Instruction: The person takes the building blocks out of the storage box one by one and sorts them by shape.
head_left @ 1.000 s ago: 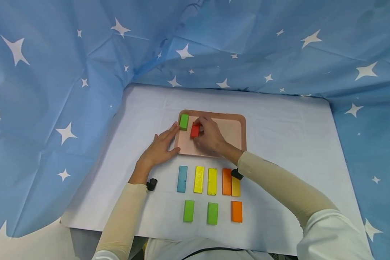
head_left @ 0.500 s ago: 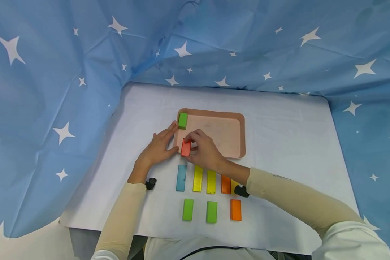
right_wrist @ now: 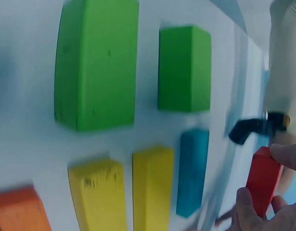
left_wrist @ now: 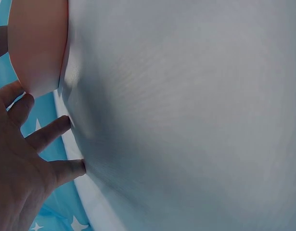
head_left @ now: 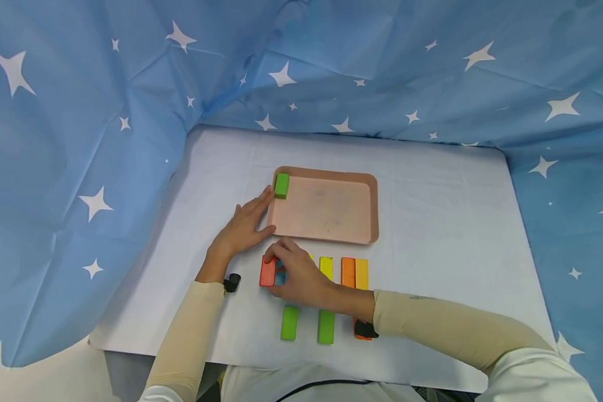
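Note:
My right hand (head_left: 304, 282) pinches a red block (head_left: 267, 271) between thumb and fingers, over the left end of the back row of blocks. Partly hidden behind that hand is a blue block (head_left: 281, 276), which shows whole in the right wrist view. Fingers spread, my left hand (head_left: 243, 228) rests at the left side of a shallow pink tray (head_left: 326, 209). Its fingertips touch the tray's edge, as the left wrist view also shows. A green block (head_left: 281, 186) stands in the tray's back left corner.
Two yellow blocks (right_wrist: 152, 187), an orange block (head_left: 348, 272) and an amber block (head_left: 361, 273) continue the back row. In front lie two green blocks (head_left: 289, 322) and another orange block, mostly covered by the right wrist camera (head_left: 365, 329). A starry blue curtain (head_left: 407, 67) surrounds the white table (head_left: 432, 212).
My right hand has carried the red block out of the tray, toward me and to the left, down beside the blue block. The left hand has stayed at the tray's edge.

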`<state>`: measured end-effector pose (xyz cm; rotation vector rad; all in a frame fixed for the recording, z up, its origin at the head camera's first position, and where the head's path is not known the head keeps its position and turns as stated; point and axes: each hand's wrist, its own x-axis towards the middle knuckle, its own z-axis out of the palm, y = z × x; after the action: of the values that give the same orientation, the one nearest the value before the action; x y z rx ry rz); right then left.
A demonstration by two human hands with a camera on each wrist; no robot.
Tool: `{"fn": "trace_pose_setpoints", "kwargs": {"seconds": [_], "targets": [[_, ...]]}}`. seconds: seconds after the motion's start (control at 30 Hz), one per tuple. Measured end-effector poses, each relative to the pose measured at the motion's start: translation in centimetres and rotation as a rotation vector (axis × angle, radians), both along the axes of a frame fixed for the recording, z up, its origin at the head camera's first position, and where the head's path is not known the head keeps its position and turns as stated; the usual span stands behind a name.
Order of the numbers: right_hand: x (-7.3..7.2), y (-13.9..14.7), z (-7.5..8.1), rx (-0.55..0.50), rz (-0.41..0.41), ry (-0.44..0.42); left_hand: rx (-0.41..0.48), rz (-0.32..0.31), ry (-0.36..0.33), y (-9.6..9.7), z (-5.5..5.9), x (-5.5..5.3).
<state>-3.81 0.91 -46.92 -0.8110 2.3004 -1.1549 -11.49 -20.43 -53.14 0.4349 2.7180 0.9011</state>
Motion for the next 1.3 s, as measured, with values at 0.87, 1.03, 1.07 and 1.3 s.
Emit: {"fn": "trace_pose_setpoints", "kwargs": {"seconds": [0.87,1.03,1.07,1.3], "targets": [[5.8,-1.0,-3.2,0.187,0.129,-0.02,0.01,0.017,-0.01,0.1,-0.1,-0.1],[6.2,-1.1,-3.6,0.212,0.145,0.0,0.01,0.018,-0.019,0.1,0.0,-0.2],[6.2,-1.1,-3.6,0.22,0.148,0.012,0.008,0.017,-0.021,0.1,0.0,-0.2],[6.6,-1.3,-4.0,0.256,0.171,0.07,0.003,0.013,-0.02,0.2,0.0,-0.2]]}}
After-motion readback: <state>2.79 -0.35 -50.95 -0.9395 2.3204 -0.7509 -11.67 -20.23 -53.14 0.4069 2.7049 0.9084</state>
